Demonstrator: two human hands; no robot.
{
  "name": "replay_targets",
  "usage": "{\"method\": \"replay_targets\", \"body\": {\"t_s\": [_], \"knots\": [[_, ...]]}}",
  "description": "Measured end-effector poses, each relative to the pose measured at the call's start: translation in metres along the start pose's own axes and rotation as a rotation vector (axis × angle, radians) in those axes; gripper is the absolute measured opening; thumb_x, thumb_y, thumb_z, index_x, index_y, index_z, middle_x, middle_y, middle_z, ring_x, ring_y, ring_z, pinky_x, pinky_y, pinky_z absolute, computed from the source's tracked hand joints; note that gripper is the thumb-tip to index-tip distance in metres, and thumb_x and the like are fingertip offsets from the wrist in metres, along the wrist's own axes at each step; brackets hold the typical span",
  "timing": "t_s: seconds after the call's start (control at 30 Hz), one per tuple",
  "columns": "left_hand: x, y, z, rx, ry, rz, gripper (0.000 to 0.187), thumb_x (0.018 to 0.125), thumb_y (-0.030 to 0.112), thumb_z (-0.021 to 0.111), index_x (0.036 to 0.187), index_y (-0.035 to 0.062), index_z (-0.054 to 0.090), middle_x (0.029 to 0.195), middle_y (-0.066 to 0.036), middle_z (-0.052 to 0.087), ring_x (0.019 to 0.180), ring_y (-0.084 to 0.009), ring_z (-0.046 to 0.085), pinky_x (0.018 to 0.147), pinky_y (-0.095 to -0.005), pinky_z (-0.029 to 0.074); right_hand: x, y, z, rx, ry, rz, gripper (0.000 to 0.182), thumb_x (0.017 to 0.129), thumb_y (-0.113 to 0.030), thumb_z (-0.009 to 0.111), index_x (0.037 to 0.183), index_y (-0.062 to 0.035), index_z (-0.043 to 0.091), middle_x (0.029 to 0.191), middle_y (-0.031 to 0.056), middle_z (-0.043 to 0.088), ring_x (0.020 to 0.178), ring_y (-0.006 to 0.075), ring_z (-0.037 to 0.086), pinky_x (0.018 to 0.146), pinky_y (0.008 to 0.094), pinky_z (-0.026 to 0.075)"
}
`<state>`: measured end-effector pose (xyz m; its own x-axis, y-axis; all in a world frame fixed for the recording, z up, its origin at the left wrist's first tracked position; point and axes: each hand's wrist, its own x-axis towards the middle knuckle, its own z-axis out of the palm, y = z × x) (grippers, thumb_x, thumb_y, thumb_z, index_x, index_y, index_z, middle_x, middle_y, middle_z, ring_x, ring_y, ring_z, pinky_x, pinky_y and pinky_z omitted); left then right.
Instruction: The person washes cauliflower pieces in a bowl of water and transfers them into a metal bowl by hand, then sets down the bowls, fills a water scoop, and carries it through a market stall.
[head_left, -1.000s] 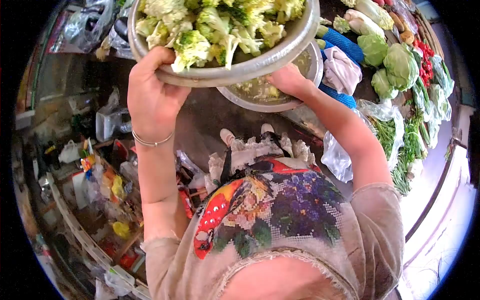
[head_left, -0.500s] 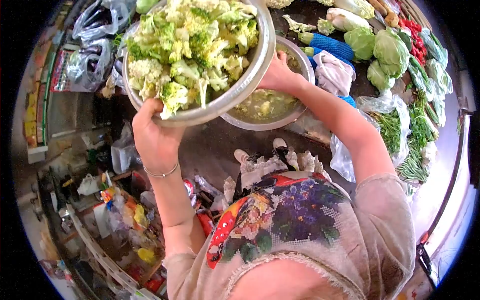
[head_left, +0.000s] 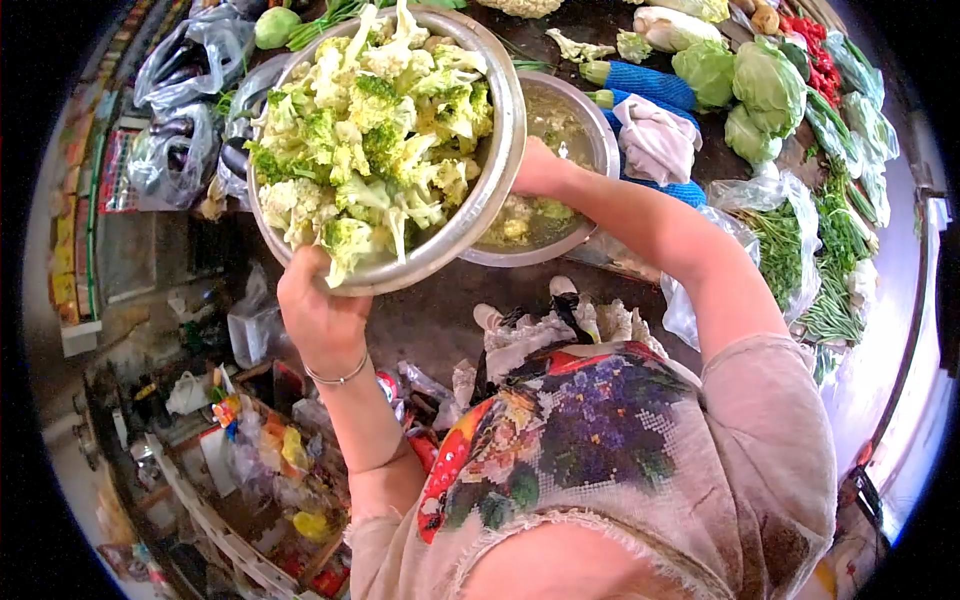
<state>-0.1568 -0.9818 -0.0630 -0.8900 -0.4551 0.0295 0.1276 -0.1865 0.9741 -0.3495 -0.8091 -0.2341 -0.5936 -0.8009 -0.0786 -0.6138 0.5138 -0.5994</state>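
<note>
Both my hands hold up a wide metal basin heaped with broccoli and cauliflower florets. My left hand is closed on its near rim, the thumb over the edge by the florets. At the right side my right hand grips the same basin, its fingers mostly hidden behind the wall. Behind and to the right stands a second metal basin, partly covered by the raised one and my right forearm. Cloudy water with floret bits shows inside it.
Right of the second basin lie a pale cloth, blue-netted vegetables, cabbages and bagged greens. Bagged eggplants sit at the left. Low at the left is a cluttered box of plastic bags.
The floret-filled basin has come lower in the view, toward my body, with both hands still on it. The whole scene has shifted slightly as my head moved.
</note>
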Motion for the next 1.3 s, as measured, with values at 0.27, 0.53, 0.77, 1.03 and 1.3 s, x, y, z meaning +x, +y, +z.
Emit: {"method": "replay_targets", "body": {"t_s": [0.27, 0.53, 0.77, 1.03, 1.3], "knots": [[0.000, 0.009, 0.007, -0.348, 0.164, -0.212, 0.024, 0.080, 0.001, 0.036, 0.097, -0.0101, 0.048, 0.105, -0.017, 0.054, 0.096, -0.0270, 0.057, 0.081, -0.0426, 0.052, -0.016, -0.013, -0.049, -0.087, -0.083, 0.053, 0.068, 0.065, -0.058, 0.066, 0.115, -0.0122, 0.057, 0.117, 0.0197, 0.051, 0.107, 0.0383, 0.050, 0.083, 0.0469, 0.045], [-0.006, 0.011, 0.001, -0.314, 0.281, -0.278, 0.026, 0.078, 0.001, 0.036, 0.098, -0.0085, 0.049, 0.103, -0.016, 0.054, 0.094, -0.0260, 0.057, 0.082, -0.0405, 0.052, -0.058, -0.004, -0.046, -0.344, 0.018, -0.033, 0.124, 0.044, -0.051, 0.082, 0.142, -0.0190, 0.014, 0.143, 0.0238, 0.016, 0.125, 0.0494, 0.025, 0.093, 0.0634, 0.027], [-0.019, 0.001, -0.009, -0.196, 0.192, -0.174, 0.023, 0.080, 0.004, 0.040, 0.094, -0.0064, 0.053, 0.094, -0.012, 0.059, 0.086, -0.0214, 0.061, 0.077, -0.0343, 0.051, -0.028, -0.020, -0.026, -0.226, -0.256, 0.077, 0.122, 0.046, -0.049, 0.082, 0.143, -0.0219, 0.012, 0.144, 0.0239, 0.013, 0.124, 0.0491, 0.026, 0.093, 0.0642, 0.030], [-0.025, -0.007, -0.011, -0.250, 0.247, -0.154, 0.015, 0.077, -0.004, 0.037, 0.082, -0.0084, 0.051, 0.094, -0.016, 0.057, 0.084, -0.0219, 0.059, 0.075, -0.0306, 0.050, 0.001, -0.005, 0.024, -0.024, 0.031, -0.396, 0.076, 0.061, -0.027, 0.072, 0.130, -0.0175, 0.042, 0.134, 0.0229, 0.030, 0.110, 0.0438, 0.039, 0.083, 0.0501, 0.048], [-0.027, -0.010, -0.017, -0.490, 0.254, -0.284, 0.032, 0.075, -0.003, 0.037, 0.103, -0.0124, 0.049, 0.103, -0.017, 0.057, 0.093, -0.0253, 0.059, 0.082, -0.0344, 0.050, 0.000, -0.010, 0.030, 0.150, 0.151, -0.377, 0.047, 0.067, -0.012, 0.064, 0.113, -0.0117, 0.057, 0.101, 0.0196, 0.056, 0.089, 0.0391, 0.055, 0.078, 0.0455, 0.049]]}}
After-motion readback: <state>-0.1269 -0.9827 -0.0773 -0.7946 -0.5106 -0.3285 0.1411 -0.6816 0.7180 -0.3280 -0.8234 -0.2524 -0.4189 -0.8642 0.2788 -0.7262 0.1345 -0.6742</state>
